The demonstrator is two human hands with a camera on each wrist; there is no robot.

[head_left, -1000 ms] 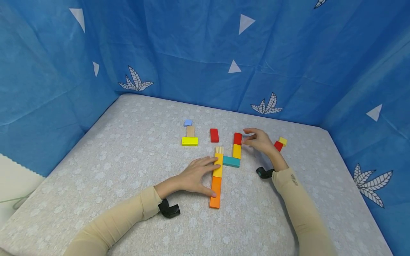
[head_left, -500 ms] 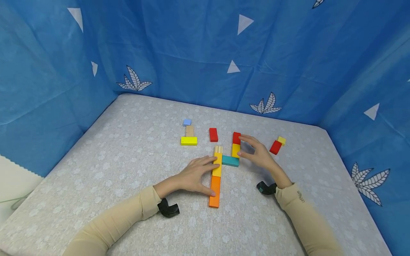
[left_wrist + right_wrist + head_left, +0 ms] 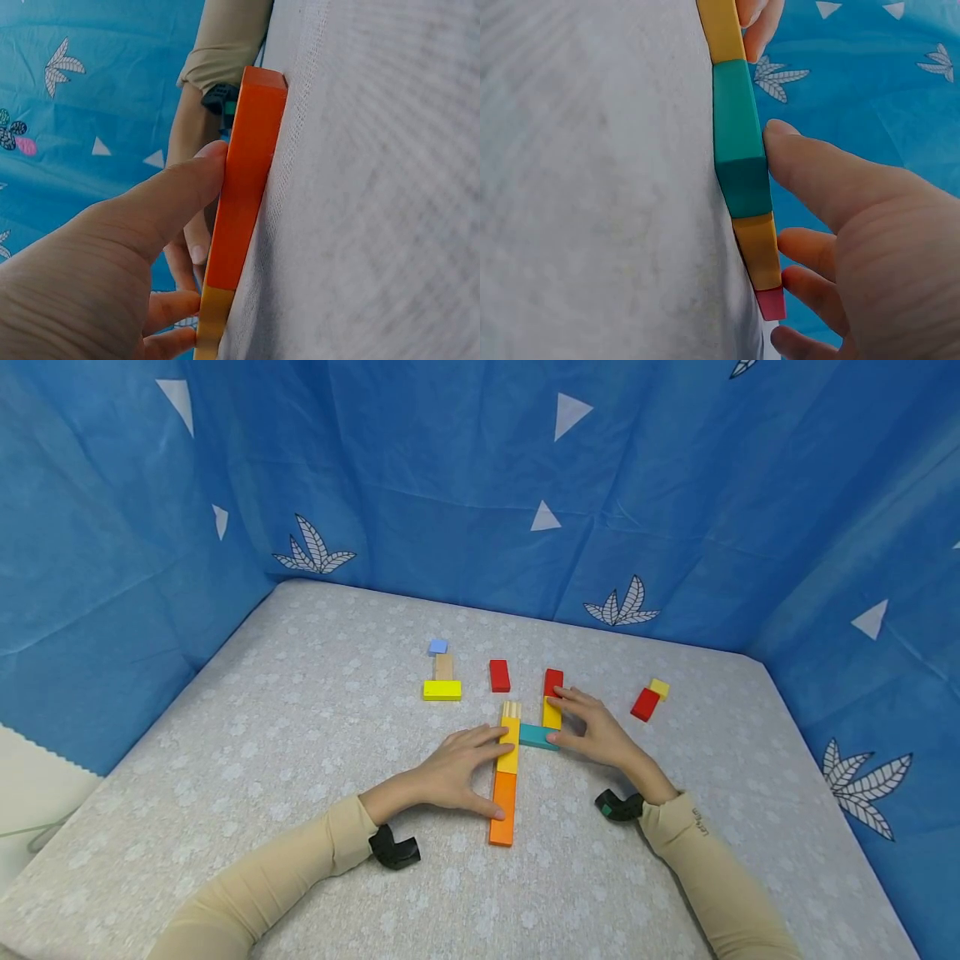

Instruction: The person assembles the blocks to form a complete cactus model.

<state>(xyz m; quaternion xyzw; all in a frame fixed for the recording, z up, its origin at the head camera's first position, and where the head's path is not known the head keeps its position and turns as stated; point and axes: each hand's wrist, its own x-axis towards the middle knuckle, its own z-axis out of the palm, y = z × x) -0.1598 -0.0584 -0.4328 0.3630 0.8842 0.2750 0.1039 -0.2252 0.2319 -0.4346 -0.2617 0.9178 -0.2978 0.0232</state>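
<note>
An orange block (image 3: 502, 814) and a yellow block (image 3: 507, 762) lie end to end, with a pale striped piece (image 3: 512, 710) at the far end. Over them rests my left hand (image 3: 453, 772): the thumb touches the orange block, the spread fingertips the yellow one. A teal block (image 3: 532, 736) juts right from the yellow block. From its right end, a second yellow block (image 3: 551, 717) and a red block (image 3: 553, 682) run away from me. My right hand (image 3: 603, 735) lays its thumb on the teal block (image 3: 739, 112), fingertips on the smaller yellow block (image 3: 757, 251).
Left of the row are a bright yellow block (image 3: 442, 691), a wooden block (image 3: 444, 667) and a small blue block (image 3: 438, 647). A lone red block (image 3: 499, 677) lies behind the row. Another red block (image 3: 644, 705) and a pale yellow block (image 3: 660, 688) lie far right. Blue curtains (image 3: 450, 485) surround the table.
My right hand has moved from beside the red block back toward me, and its thumb and fingertips have come onto the teal and yellow blocks. My left hand has stayed put.
</note>
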